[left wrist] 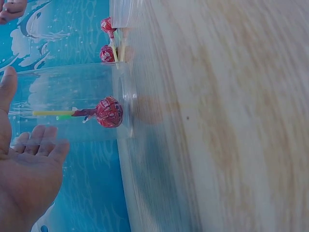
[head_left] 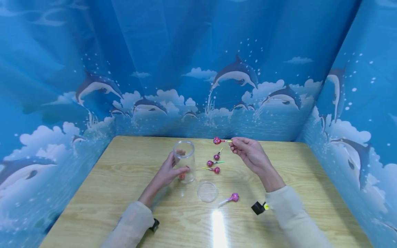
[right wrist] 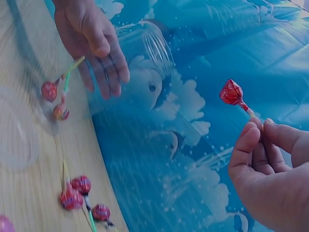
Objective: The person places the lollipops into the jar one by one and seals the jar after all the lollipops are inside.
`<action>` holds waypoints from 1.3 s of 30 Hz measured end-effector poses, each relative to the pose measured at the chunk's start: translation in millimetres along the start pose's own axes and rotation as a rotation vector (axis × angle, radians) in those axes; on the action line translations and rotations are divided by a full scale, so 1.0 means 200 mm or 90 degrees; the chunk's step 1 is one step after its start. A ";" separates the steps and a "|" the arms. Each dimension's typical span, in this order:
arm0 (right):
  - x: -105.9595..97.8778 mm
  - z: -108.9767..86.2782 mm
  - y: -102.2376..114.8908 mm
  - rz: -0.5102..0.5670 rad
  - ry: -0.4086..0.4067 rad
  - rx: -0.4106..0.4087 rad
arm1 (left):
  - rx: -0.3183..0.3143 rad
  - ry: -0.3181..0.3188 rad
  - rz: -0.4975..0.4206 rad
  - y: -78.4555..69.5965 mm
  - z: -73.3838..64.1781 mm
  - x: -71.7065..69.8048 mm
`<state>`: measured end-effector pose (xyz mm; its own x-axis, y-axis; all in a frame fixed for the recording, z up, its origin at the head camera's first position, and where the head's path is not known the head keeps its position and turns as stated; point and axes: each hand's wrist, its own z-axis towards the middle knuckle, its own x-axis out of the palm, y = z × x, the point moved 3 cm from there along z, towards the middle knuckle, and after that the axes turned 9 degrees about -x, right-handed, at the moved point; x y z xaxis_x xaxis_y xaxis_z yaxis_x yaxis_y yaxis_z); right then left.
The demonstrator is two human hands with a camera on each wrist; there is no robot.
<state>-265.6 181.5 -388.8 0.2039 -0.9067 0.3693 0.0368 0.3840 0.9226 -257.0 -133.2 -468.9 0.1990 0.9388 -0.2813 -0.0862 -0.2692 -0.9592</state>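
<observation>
My left hand (head_left: 169, 170) is around a clear plastic jar (head_left: 191, 160) standing upright on the table, thumb on the near side and fingers behind. In the right wrist view a red lollipop (right wrist: 49, 91) and an orange-red lollipop (right wrist: 61, 112) lie at the jar's bottom, sticks up. My right hand (head_left: 249, 153) pinches the stick of another red lollipop (head_left: 217, 140), raised to the right of the jar with its candy end pointing left. Its stick end is hidden between thumb and fingers.
Several red lollipops (head_left: 216, 170) lie right of the jar on the wooden table (head_left: 124, 193). A round clear lid (head_left: 207, 192) lies nearer, with a pink lollipop (head_left: 234, 197) beside it. A blue dolphin-print curtain (head_left: 173, 69) encloses the back and sides.
</observation>
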 end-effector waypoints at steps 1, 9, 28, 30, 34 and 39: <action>0.02 0.00 0.00 0.000 0.006 -0.002 | -0.002 0.000 0.000 0.00 0.00 0.00; 0.15 0.04 -0.02 0.013 0.043 -0.008 | -0.004 0.002 -0.006 0.01 0.00 0.00; 0.40 0.13 -0.12 -0.074 0.073 0.009 | -0.009 0.002 -0.009 0.01 0.00 0.00; 0.42 0.13 -0.13 -0.088 0.071 0.011 | -0.015 0.002 -0.007 0.00 0.00 0.00; 0.44 0.15 -0.15 -0.108 0.076 0.001 | -0.022 -0.001 -0.011 0.00 0.00 0.00; 0.46 0.16 -0.17 -0.152 0.086 -0.016 | -0.020 -0.002 -0.015 0.01 0.00 0.01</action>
<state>-279.3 79.0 -382.5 0.3153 -0.9412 0.1216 0.1232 0.1676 0.9781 -257.2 -132.4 -470.8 0.1969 0.9456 -0.2592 -0.0516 -0.2540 -0.9658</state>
